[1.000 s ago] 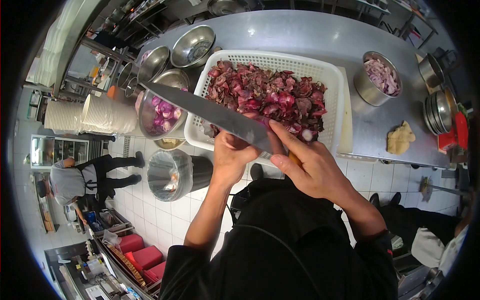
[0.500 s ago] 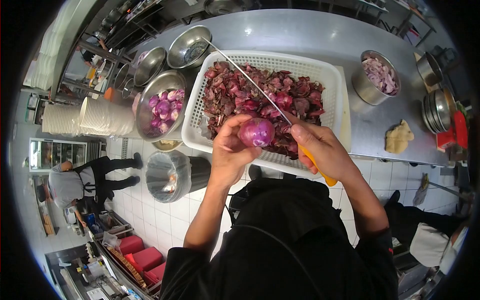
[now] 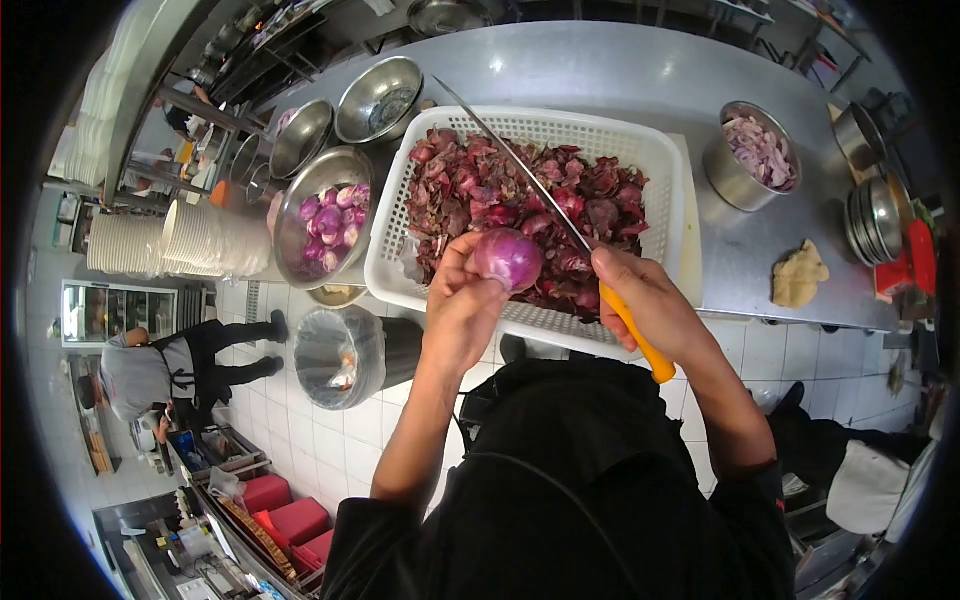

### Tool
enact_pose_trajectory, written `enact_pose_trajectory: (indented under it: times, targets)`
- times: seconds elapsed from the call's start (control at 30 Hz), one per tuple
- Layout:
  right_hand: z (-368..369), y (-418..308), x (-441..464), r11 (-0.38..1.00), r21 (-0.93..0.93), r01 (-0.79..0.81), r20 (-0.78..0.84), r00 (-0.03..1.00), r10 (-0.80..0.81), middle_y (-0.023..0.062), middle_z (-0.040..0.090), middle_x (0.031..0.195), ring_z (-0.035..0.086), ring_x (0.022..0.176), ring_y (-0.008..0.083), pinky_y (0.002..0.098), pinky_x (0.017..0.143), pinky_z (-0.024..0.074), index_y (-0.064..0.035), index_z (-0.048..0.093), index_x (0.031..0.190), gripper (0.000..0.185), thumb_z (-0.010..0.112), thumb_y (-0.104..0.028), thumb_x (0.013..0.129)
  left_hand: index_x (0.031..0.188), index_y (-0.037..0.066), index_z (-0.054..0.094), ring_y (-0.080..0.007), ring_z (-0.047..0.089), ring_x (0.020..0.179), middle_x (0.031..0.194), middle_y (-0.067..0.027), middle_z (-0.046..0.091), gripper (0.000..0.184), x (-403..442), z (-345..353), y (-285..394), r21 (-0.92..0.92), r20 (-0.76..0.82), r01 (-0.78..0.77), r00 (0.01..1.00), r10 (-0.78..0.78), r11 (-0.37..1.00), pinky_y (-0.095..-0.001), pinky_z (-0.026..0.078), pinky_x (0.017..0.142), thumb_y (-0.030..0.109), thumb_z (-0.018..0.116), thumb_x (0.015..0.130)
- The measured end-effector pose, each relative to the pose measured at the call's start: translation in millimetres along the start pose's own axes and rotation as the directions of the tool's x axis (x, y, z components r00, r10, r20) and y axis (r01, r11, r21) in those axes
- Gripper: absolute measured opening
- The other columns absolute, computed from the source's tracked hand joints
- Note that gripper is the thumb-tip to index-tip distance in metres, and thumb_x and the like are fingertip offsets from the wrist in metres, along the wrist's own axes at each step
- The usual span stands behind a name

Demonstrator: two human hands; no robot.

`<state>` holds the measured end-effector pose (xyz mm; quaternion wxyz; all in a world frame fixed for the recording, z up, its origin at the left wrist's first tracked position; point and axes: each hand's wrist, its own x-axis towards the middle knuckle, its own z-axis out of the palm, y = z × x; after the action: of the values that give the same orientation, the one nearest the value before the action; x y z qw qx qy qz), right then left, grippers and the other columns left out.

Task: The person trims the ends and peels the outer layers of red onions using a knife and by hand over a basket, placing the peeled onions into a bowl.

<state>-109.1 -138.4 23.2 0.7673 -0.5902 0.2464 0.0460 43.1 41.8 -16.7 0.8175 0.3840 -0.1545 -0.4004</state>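
A smooth, shiny purple onion (image 3: 508,261) sits in the fingers of my left hand (image 3: 461,315), above the near side of a white perforated basket (image 3: 655,165). My right hand (image 3: 645,305) is closed round the orange handle of a long knife (image 3: 520,172). Its blade points up and to the left across the basket, just apart from the onion. Dry reddish skins and unpeeled onions (image 3: 480,190) fill the basket. Left of it, a steel bowl (image 3: 290,220) holds several peeled purple onions (image 3: 330,222).
Two steel bowls (image 3: 378,95) stand at the back left. On the right of the steel table (image 3: 590,65) are a pot of cut onions (image 3: 757,150) and a beige cloth (image 3: 798,275). A lined bin (image 3: 335,375) is below left. Co-workers (image 3: 160,370) stand at both sides.
The onion has turned in my left hand and shifted slightly left and up. The knife blade has swung a little away from the onion, its tip moving right. My right hand keeps its grip.
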Motion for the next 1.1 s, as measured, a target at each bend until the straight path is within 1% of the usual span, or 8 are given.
enact_pose_trajectory:
  times: [0.13, 0.23, 0.3, 0.33, 0.57, 0.77, 0.87, 1.1]
  targets:
    - [12, 4, -8, 0.970, -0.166, 0.179, -0.006, 0.983, -0.183, -0.0028, 0.043, 0.063, 0.043, 0.051, 0.0062, 0.0246, 0.044, 0.0382, -0.0100, 0.033, 0.154, 0.057, 0.047, -0.036, 0.105, 0.134, 0.007, 0.047, -0.0237, 0.059, 0.116, 0.127, -0.0106, 0.059, 0.050, 1, 0, -3, -0.148, 0.019, 0.084, 0.996, -0.082, 0.985, -0.0434, 0.049, 0.097, 0.009, 0.062, 0.087]
    - [21, 1, -17, 0.912, -0.266, 0.311, 0.027, 0.948, -0.316, 0.0023, 0.049, 0.067, 0.048, 0.059, 0.0104, 0.0260, 0.057, 0.0416, -0.0049, 0.035, 0.152, 0.061, 0.055, -0.031, 0.101, 0.135, 0.007, 0.047, -0.0241, 0.058, 0.116, 0.128, -0.0101, 0.059, 0.050, -1, 5, -5, -0.158, 0.031, 0.117, 0.993, -0.114, 0.980, -0.0425, 0.049, 0.096, 0.014, 0.063, 0.088]
    - [25, -6, -23, 0.853, -0.382, 0.355, 0.037, 0.928, -0.370, 0.0104, 0.060, 0.073, 0.060, 0.069, 0.0166, 0.0293, 0.068, 0.0477, 0.0025, 0.039, 0.147, 0.065, 0.061, -0.034, 0.097, 0.136, 0.007, 0.047, -0.0241, 0.058, 0.117, 0.128, -0.0099, 0.059, 0.051, -2, 11, -5, -0.156, 0.042, 0.131, 0.991, -0.126, 0.979, -0.0417, 0.050, 0.095, 0.016, 0.063, 0.088]
    - [27, -8, -23, 0.846, -0.384, 0.370, 0.037, 0.922, -0.386, 0.0117, 0.057, 0.069, 0.058, 0.065, 0.0173, 0.0302, 0.066, 0.0471, 0.0035, 0.039, 0.147, 0.067, 0.062, -0.033, 0.096, 0.136, 0.006, 0.047, -0.0241, 0.058, 0.117, 0.128, -0.0098, 0.060, 0.052, -3, 14, -4, -0.154, 0.043, 0.137, 0.990, -0.131, 0.979, -0.0414, 0.050, 0.095, 0.018, 0.063, 0.088]
    - [29, -1, -22, 0.819, -0.374, 0.436, 0.032, 0.888, -0.458, 0.0118, 0.056, 0.064, 0.058, 0.059, 0.0200, 0.0317, 0.061, 0.0464, 0.0034, 0.041, 0.146, 0.063, 0.061, -0.033, 0.097, 0.136, 0.005, 0.048, -0.0226, 0.058, 0.117, 0.128, -0.0097, 0.060, 0.053, -5, 8, -8, -0.261, 0.163, 0.210, 0.972, -0.172, 0.942, -0.0397, 0.050, 0.095, 0.022, 0.063, 0.088]
    - [30, 6, -19, 0.804, -0.397, 0.442, -0.015, 0.873, -0.487, 0.0146, 0.058, 0.066, 0.062, 0.061, 0.0219, 0.0329, 0.063, 0.0485, 0.0018, 0.045, 0.144, 0.059, 0.059, -0.034, 0.098, 0.134, 0.004, 0.050, -0.0219, 0.059, 0.116, 0.128, -0.0098, 0.060, 0.047, -6, 24, -5, -0.226, 0.085, 0.145, 0.988, -0.129, 0.963, -0.0393, 0.050, 0.096, 0.017, 0.062, 0.091]
    - [30, 4, -20, 0.825, -0.390, 0.409, -0.021, 0.892, -0.452, 0.0160, 0.060, 0.068, 0.065, 0.065, 0.0220, 0.0326, 0.066, 0.0496, 0.0015, 0.046, 0.143, 0.058, 0.058, -0.033, 0.099, 0.136, 0.004, 0.048, -0.0219, 0.060, 0.116, 0.126, -0.0101, 0.061, 0.046, -10, 20, -11, -0.027, 0.068, 0.071, 0.995, -0.069, 0.997, -0.0400, 0.050, 0.097, 0.009, 0.062, 0.092]
    - [27, 0, -21, 0.896, -0.281, 0.344, -0.049, 0.927, -0.372, 0.0205, 0.067, 0.084, 0.067, 0.076, 0.0198, 0.0312, 0.076, 0.0499, 0.0010, 0.045, 0.144, 0.057, 0.056, -0.032, 0.100, 0.136, 0.004, 0.043, -0.0239, 0.062, 0.113, 0.125, -0.0125, 0.061, 0.047, -10, 24, -14, -0.040, -0.057, 0.010, 0.998, -0.013, 0.999, -0.0428, 0.051, 0.099, 0.004, 0.062, 0.092]
